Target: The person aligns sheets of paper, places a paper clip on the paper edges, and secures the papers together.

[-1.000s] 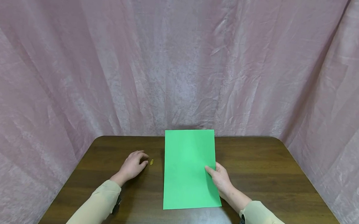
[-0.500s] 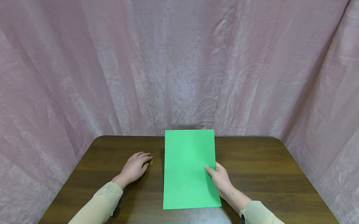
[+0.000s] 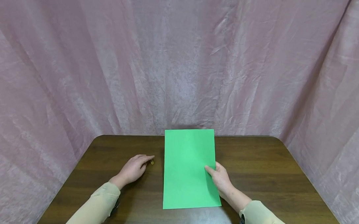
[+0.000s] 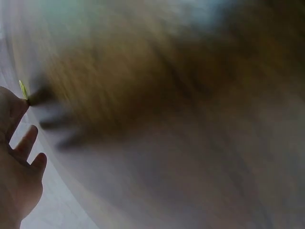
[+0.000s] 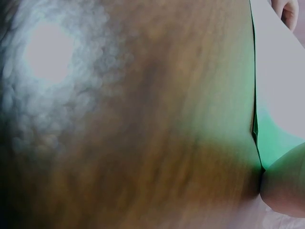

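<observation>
A green sheet of paper (image 3: 186, 171) leans up over the middle of the table in the head view. My right hand (image 3: 221, 181) pinches its right edge, thumb on the front face and fingers behind, mostly hidden. In the right wrist view part of that hand (image 5: 288, 183) meets the edge of the green paper (image 5: 274, 143). Left of the sheet, a small yellow paper clip (image 3: 152, 162) is at the fingertips of my left hand (image 3: 133, 169). The left fingers are extended, with the index fingertip touching the clip (image 4: 22, 89) and the thumb apart.
The brown wooden table (image 3: 263, 171) has rounded far corners. A pink velvet curtain (image 3: 181, 66) hangs behind it and along both sides. Light reflects off the near tabletop.
My left hand has reached slightly right, its index finger extending over the paper clip. The clip has turned a little, its top now leaning left. The right hand and green sheet stay in place.
</observation>
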{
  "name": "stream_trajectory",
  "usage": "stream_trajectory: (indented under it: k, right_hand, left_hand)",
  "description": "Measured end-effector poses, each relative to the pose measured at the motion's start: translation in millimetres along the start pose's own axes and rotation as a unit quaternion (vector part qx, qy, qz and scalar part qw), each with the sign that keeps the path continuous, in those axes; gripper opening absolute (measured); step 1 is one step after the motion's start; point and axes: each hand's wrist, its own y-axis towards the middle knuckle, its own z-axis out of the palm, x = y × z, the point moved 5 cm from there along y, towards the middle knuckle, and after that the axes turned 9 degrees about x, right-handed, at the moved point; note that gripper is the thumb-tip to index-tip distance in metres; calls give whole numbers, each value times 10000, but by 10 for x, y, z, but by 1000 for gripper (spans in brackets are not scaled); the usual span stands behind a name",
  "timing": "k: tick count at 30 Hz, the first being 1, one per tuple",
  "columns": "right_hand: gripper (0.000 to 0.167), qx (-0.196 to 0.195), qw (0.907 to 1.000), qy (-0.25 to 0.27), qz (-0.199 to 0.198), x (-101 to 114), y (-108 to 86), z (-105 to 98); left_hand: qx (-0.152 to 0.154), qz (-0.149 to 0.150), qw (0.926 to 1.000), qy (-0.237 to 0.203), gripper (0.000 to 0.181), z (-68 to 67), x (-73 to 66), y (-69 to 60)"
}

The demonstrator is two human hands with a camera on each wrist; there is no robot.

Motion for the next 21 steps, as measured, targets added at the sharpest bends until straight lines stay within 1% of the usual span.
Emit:
stream_trajectory:
  k: [4, 8, 10, 14, 17, 19, 21]
  right_hand:
    - [38, 23, 10000, 35, -12, 6, -3, 3]
    - [37, 3, 10000, 38, 6, 0, 3, 1]
    - [36, -16, 10000, 39, 25, -6, 7, 2]
    - [35, -42, 10000, 65, 18, -11, 13, 2]
    - [36, -27, 10000, 75, 16, -10, 13, 2]
    - [36, -13, 10000, 63, 16, -5, 9, 0]
    - [36, -22, 10000, 34, 16, 0, 9, -8]
  left_hand:
    - [-27, 53, 10000, 1, 43, -11, 22, -51]
    - [-89, 157, 9998, -6, 43, -28, 8, -95]
    - [-70, 197, 9998, 28, 45, -33, -10, -103]
    - [195, 156, 9997, -10, 49, -9, -42, -77]
    - [358, 31, 9992, -147, 49, 3, -60, -60]
    - [344, -9, 9992, -193, 49, -1, -68, -57]
    - [247, -3, 9995, -178, 48, -11, -65, -61]
